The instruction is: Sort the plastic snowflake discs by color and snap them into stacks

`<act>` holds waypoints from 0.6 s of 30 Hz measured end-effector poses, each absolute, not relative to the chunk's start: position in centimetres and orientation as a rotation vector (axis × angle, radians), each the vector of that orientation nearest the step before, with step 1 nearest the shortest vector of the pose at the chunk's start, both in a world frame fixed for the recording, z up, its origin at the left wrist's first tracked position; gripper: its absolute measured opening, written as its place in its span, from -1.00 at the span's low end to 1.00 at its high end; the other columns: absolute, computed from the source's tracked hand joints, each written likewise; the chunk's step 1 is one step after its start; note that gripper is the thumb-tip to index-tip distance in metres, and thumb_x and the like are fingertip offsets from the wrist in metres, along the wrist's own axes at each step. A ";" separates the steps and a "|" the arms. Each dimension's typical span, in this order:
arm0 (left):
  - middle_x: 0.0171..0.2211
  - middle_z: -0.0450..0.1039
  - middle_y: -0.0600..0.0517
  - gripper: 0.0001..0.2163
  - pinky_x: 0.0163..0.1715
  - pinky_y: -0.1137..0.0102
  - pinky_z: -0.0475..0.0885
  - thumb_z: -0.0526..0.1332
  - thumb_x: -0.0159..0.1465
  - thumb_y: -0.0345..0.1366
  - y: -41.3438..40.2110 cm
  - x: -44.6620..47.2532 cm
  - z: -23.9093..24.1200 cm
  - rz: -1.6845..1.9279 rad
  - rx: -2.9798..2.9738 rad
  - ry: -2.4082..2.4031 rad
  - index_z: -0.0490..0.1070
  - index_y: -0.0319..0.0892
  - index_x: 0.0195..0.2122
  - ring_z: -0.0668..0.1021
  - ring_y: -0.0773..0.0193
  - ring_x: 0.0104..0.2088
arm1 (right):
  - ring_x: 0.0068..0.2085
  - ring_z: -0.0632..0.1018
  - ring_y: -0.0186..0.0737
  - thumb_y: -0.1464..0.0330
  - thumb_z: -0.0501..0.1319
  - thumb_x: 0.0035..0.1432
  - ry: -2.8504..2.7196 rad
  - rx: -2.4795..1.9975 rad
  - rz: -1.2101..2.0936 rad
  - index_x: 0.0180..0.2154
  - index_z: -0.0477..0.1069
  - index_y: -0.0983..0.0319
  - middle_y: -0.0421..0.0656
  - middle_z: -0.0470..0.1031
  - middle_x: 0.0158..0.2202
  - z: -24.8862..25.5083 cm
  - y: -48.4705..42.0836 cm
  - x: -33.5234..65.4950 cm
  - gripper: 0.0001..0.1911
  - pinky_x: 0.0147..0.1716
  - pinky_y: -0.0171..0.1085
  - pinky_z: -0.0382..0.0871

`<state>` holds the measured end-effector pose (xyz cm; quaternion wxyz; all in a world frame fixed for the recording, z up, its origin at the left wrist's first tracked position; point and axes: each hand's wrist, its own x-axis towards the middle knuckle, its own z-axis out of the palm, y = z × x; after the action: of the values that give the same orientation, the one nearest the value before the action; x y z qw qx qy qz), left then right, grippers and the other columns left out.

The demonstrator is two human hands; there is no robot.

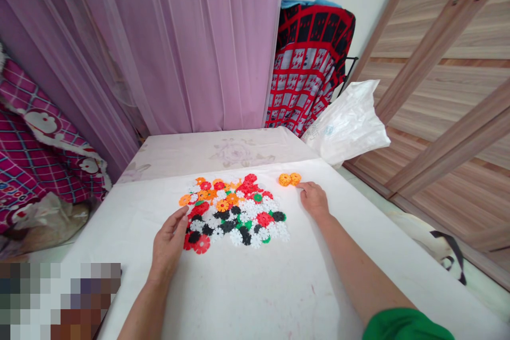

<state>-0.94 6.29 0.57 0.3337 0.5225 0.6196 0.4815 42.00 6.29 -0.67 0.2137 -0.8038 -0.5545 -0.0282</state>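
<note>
A loose pile of flower-shaped plastic discs (pixel 244 218) in red, white, black, green and orange lies spread over the white-covered table. My left hand (pixel 172 234) rests at the pile's left edge, fingers stretched forward and slightly apart, with nothing visible in it. To the right of the pile sit two small stacks of orange flower discs (pixel 289 179), side by side. My right hand (pixel 314 201) is beside these stacks, its index finger reaching out to the right-hand one. The other right fingers are partly hidden under the hand, and no disc shows in it.
A white plastic bag (pixel 346 122) stands at the table's far right corner. Behind are a purple curtain (pixel 207 42) and a chair draped in red-and-black patterned cloth (pixel 306 58). A wooden wardrobe (pixel 446 95) is at the right, and pink checked fabric (pixel 35 154) hangs at the left.
</note>
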 end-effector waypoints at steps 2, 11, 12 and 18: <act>0.02 0.53 -0.03 -0.57 0.12 0.24 0.35 0.17 0.15 0.02 6.2 -0.8 0.7 1.255 1.358 1.607 0.51 -0.10 -0.05 0.51 0.11 0.06 | -0.07 0.50 -0.10 0.50 0.06 0.09 -1.456 -2.198 0.001 -0.11 0.49 0.20 -0.07 0.50 -0.08 -0.9 6.5 42.5 -0.64 -0.03 -0.16 0.34; 0.00 0.55 -0.02 -0.58 0.12 0.24 0.36 0.19 0.14 0.03 6.1 -0.8 1.1 1.256 1.366 1.628 0.52 -0.09 -0.08 0.52 0.10 0.05 | 0.13 0.45 -0.12 0.39 0.28 -0.06 -1.471 -1.923 0.338 0.20 0.08 0.11 -0.09 0.43 0.12 -0.3 9.4 44.5 -0.23 0.10 -0.11 0.30; 0.00 0.54 -0.03 -0.57 0.12 0.23 0.35 0.19 0.13 0.04 6.0 -0.8 1.1 1.242 1.367 1.628 0.52 -0.09 -0.07 0.52 0.10 0.04 | 0.13 0.46 -0.12 0.40 0.29 -0.06 -1.473 -1.905 0.381 0.20 0.08 0.11 -0.08 0.43 0.13 -0.1 9.6 44.5 -0.22 0.12 -0.10 0.29; 0.02 0.52 -0.05 -0.52 0.15 0.20 0.32 0.17 0.14 0.07 6.0 -1.1 1.0 1.201 1.352 1.633 0.49 -0.11 -0.02 0.51 0.08 0.05 | 0.08 0.50 -0.11 0.41 0.32 -0.07 -1.467 -1.866 0.467 0.21 0.11 0.18 -0.07 0.47 0.07 -0.2 10.3 45.0 -0.21 0.10 -0.12 0.33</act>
<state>-1.05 5.97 0.95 0.3450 0.5207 0.6291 0.4626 44.99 10.30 -0.17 0.3535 -0.7215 -0.5673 0.1805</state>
